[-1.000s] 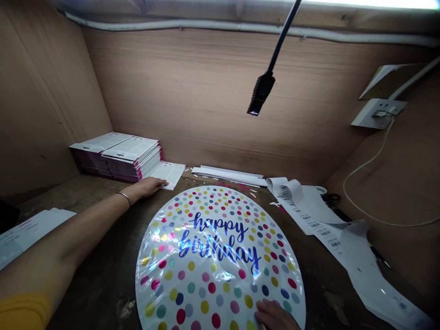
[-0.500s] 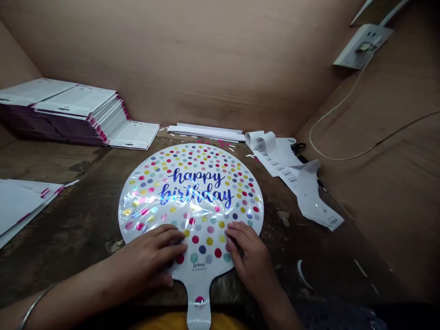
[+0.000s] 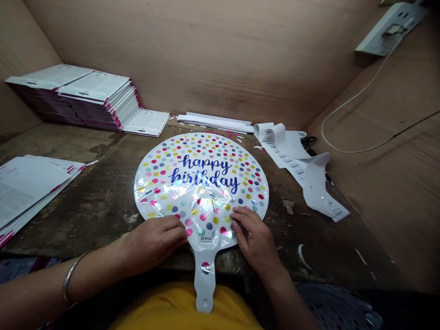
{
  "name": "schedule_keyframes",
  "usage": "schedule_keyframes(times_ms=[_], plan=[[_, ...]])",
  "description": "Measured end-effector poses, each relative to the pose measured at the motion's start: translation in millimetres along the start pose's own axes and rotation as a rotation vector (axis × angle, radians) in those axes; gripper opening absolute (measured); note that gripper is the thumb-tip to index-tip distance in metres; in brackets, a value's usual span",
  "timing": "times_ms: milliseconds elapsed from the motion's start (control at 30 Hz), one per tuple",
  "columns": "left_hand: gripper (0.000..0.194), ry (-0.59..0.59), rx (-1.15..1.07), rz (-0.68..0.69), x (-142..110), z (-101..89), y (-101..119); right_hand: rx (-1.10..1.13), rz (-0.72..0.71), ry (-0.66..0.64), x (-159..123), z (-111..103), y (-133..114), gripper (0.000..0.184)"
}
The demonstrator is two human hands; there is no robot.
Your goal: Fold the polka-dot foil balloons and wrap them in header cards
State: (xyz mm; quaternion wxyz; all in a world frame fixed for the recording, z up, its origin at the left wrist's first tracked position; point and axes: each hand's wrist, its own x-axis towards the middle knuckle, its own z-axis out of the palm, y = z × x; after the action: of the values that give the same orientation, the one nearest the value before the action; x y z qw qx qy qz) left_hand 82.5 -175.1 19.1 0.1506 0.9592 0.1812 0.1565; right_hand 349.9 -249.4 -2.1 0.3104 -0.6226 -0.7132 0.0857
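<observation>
While the left hand [image 3: 154, 243] and right hand [image 3: 256, 238] rest on it, a foil balloon [image 3: 201, 176] lies at the near edge of the bench [image 3: 85, 206]

Blue script reads "happy birthday" over coloured dots, with "prima" just above the neck, which hangs over the edge. The hands stay apart, open on the lower part either side of the neck. Pink-edged printed cards [image 3: 92, 87] stand stacked in the far left corner; a barcode label strip [image 3: 292, 151] curls at far right.
</observation>
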Motion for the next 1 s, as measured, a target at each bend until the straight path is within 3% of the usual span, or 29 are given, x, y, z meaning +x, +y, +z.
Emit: schedule_keyframes(times_ms=[100, 267, 333, 433, 533, 667, 733, 800, 833, 900, 967, 1000], plan=[[0.020, 0.005, -0.065, -0.127, 1, 1.5, -1, -0.001, -0.005, -0.001, 0, 1, 0, 0.022], [0.024, -0.106, 0.018, -0.023, 5, 0.6, 1, -0.010, -0.031, 0.007, 0, 1, 0, 0.022], [0.023, -0.105, -0.064, -0.176, 11, -0.7, 0, -0.020, -0.047, 0.101, 0, -3, -5, 0.020], [0.019, -0.096, -0.315, -0.528, 24, -4.1, -7, -0.043, -0.118, 0.236, -3, -9, -18, 0.017], [0.020, -0.066, -0.437, -0.683, 36, -6.8, -13, -0.051, -0.249, 0.044, -6, -7, -35, 0.023], [0.014, -0.080, -0.445, -0.608, 42, -6.8, -14, -0.087, -0.182, -0.251, -10, -5, -53, 0.033], [0.015, -0.099, -0.471, -0.593, 44, -6.0, -16, -0.027, -0.198, -0.383, -11, -16, -53, 0.031], [0.018, -0.087, -0.524, -0.707, 46, -5.8, -21, 0.074, -0.223, -0.494, -7, -32, -46, 0.025], [0.022, -0.075, -0.554, -0.789, 47, -6.3, -24, 0.103, -0.196, -0.477, -1, -39, -41, 0.022], [0.031, -0.058, -0.573, -0.881, 50, -8.9, -29, 0.065, -0.084, -0.298, 16, -49, -28, 0.024], [0.031, -0.025, -0.448, -0.786, 53, -14.0, -28, -0.041, 0.002, -0.113, 40, -48, -21, 0.048], [0.030, 0.012, -0.322, -0.682, 55, -17.0, -26, -0.073, 0.005, -0.111, 53, -42, -22, 0.064]])
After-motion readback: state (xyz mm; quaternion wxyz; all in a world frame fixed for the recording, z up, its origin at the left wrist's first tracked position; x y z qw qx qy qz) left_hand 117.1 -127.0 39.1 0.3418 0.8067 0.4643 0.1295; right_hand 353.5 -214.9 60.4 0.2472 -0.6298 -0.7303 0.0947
